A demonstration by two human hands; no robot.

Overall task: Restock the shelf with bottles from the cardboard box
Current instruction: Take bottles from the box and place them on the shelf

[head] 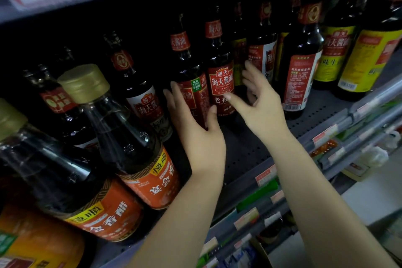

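Note:
Two dark soy sauce bottles with red labels stand side by side on the dark perforated shelf [245,154]. My left hand [195,124] lies open against the left red-label bottle [193,93], fingers on its left side and thumb at its front. My right hand [261,102] is open beside the "Classic" bottle [220,85], fingers spread just off its right side and thumb pointing at its label, holding nothing. A corner of a cardboard box [261,252] may show at the bottom edge; I cannot tell for certain.
Larger gold-capped vinegar bottles [130,143] with orange labels crowd the left foreground. Yellow-label bottles [356,56] and a white-label bottle [298,76] stand to the right. Price tags [264,176] line the shelf's front rail. Lower shelves with packets sit at the right.

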